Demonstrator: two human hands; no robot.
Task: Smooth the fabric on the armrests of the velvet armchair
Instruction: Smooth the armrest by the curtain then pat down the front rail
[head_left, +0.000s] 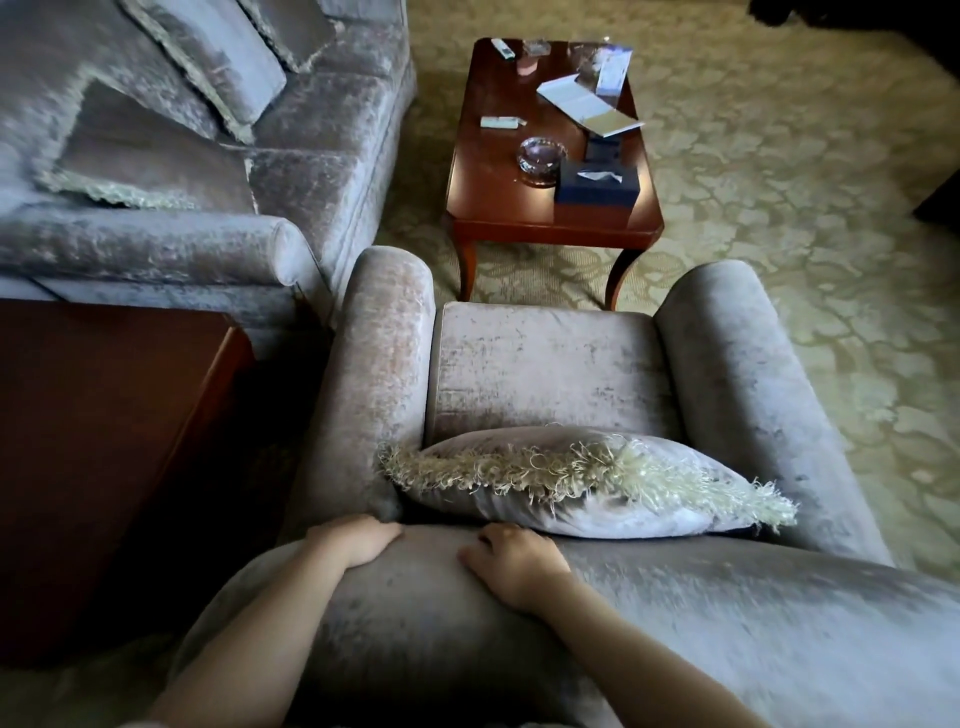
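I look down from behind a grey velvet armchair (545, 364). Its left armrest (379, 364) and right armrest (753, 395) run away from me on either side of the seat. A fringed velvet cushion (587, 483) lies against the backrest. My left hand (358, 540) lies over the top edge of the backrest (675, 613) near the left armrest, fingers draped on the fabric. My right hand (514, 564) presses on the backrest top just right of it, fingers bent downward over the edge. Neither hand touches an armrest.
A matching velvet sofa (311, 156) with cushions stands at the left. A dark wooden side table (104, 426) fills the gap beside the left armrest. Ahead is a wooden coffee table (498, 197) with a tissue box, glass ashtray and papers. Patterned carpet (805, 182) spreads to the right.
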